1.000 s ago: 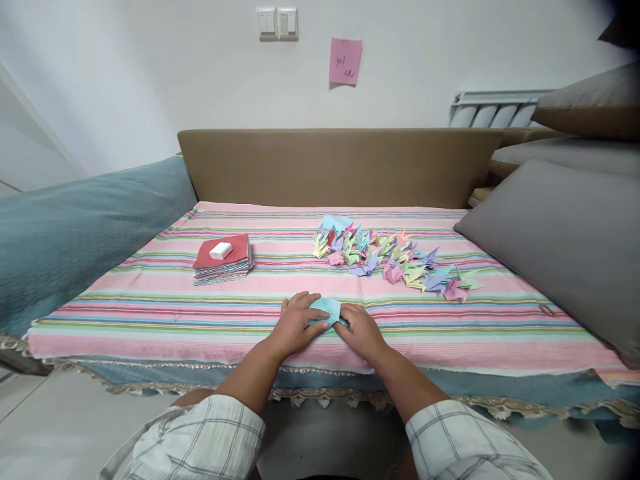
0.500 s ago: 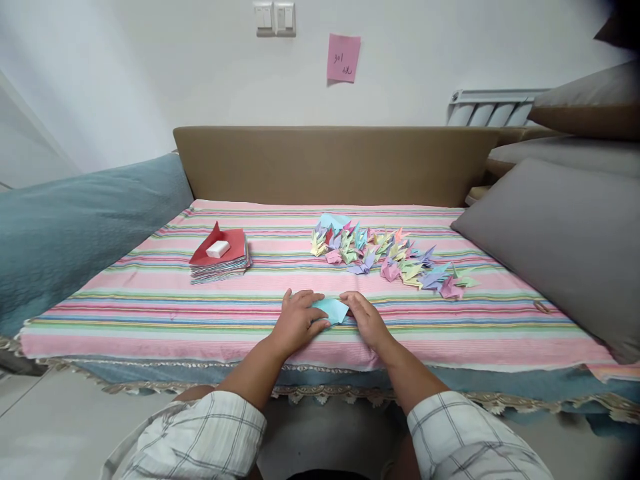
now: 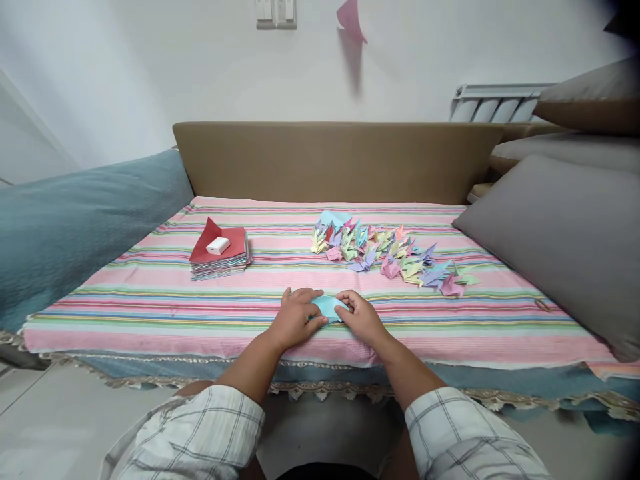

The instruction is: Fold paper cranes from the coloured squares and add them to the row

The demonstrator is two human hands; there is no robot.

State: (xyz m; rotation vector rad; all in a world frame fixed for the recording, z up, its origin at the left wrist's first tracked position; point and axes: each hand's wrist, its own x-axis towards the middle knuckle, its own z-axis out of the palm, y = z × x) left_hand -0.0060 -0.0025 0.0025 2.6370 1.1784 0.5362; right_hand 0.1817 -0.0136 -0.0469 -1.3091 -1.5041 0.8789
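A folded sheet of light-blue origami paper lies on the striped cloth in front of me. My left hand covers its left part, pressing it down with thumb and fingers. At the opposite edge, my right hand pinches the paper between thumb and fingertips. Both hands hide parts of the sheet, so its full shape is not visible. Beyond my right hand spreads a cluster of folded paper cranes in several colours. Another piece of light-blue paper rests at the cluster's back left.
To the left stands a stack of paper, topped by a red sheet with a curled corner and a small white block. Grey cushions fill the right side. A pink note flaps on the wall. A brown backrest lies behind.
My right hand moved off the paper's right edge, then came back and pinched it. My left hand stayed. The red sheet's corner has curled up, and the wall note has lifted.
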